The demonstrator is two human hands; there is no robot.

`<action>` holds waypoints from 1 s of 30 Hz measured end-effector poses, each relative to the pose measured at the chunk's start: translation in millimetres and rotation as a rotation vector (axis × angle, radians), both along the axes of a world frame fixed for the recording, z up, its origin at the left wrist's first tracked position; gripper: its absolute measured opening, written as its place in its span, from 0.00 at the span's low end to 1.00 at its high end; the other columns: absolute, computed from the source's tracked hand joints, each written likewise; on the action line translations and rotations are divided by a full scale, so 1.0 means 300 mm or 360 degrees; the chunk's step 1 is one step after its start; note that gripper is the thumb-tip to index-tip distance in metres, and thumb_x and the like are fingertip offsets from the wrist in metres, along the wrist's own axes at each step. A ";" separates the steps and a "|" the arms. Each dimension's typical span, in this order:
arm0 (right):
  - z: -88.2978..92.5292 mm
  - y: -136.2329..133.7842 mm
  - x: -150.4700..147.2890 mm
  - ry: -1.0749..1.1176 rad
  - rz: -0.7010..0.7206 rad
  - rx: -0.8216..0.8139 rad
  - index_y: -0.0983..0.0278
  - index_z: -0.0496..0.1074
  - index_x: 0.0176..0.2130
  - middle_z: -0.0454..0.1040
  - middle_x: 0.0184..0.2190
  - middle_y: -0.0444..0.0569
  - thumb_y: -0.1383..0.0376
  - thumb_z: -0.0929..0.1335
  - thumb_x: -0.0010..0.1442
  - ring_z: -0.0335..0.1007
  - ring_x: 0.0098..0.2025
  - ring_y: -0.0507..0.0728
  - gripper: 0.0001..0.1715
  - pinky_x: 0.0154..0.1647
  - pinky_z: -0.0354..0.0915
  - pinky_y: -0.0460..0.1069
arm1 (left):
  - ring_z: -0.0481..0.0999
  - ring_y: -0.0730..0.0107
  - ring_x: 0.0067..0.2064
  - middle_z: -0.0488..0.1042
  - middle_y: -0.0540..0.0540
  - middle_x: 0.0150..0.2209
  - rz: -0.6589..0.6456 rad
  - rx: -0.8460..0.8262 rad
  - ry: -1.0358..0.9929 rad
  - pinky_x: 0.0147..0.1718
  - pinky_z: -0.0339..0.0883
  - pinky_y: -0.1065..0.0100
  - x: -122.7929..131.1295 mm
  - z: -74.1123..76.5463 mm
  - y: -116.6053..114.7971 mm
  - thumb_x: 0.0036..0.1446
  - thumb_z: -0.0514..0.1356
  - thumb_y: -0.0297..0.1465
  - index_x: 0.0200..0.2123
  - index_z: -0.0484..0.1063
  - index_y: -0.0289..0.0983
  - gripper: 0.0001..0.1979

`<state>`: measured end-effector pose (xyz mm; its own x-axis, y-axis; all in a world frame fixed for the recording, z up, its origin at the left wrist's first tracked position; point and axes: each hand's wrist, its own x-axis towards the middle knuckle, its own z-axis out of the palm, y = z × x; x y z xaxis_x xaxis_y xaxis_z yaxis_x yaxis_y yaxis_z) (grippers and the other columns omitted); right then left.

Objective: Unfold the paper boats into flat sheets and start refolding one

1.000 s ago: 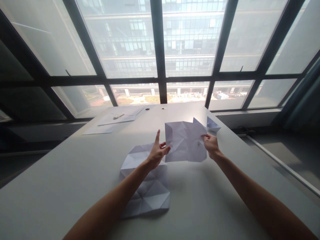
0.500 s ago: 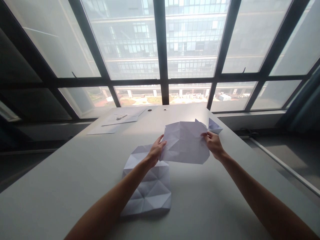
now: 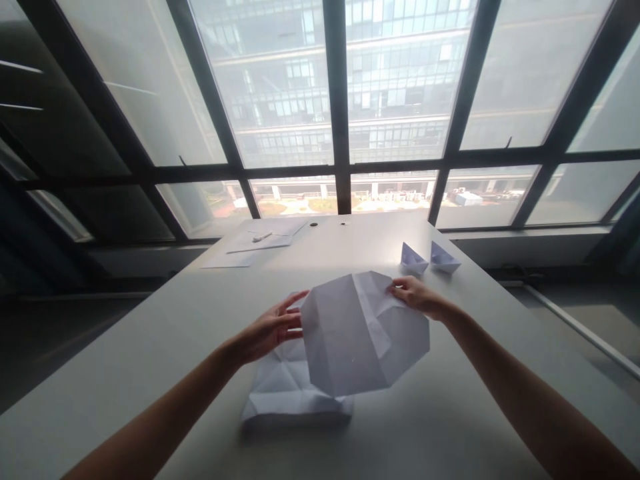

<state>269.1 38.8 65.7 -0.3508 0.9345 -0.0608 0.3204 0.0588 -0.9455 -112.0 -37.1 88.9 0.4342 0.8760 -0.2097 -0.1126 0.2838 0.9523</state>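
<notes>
My right hand [image 3: 417, 295] pinches the upper right edge of a white sheet of paper [image 3: 340, 340], which is raised above the table and marked with fold lines. At that sheet's left edge is my left hand [image 3: 273, 328], its fingers spread apart and the fingertips at or beside the edge. Underneath lies a second creased sheet [image 3: 283, 383], partly covered by the raised one and by my left hand. Two folded paper boats [image 3: 414, 261] stand beyond my right hand, side by side.
Flat white sheets [image 3: 265, 243] rest at the far left of the white table [image 3: 150, 380], with a small white object [image 3: 261, 237] on top. Two round holes pierce the tabletop at the back. A large framed window [image 3: 341, 120] rises behind it.
The held sheet has turned and come closer and lower. My left hand has loosened from its edge, with fingers now spread. Both paper boats now show fully.
</notes>
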 end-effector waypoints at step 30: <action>0.151 0.275 -0.637 -0.0915 0.0921 0.0620 0.69 0.80 0.41 0.80 0.35 0.53 0.70 0.66 0.61 0.71 0.32 0.55 0.13 0.32 0.62 0.46 | 0.78 0.50 0.47 0.78 0.37 0.46 0.0192 0.0171 0.0278 0.43 0.72 0.57 -0.161 -0.097 -0.219 0.59 0.65 0.49 0.73 0.37 0.41 0.51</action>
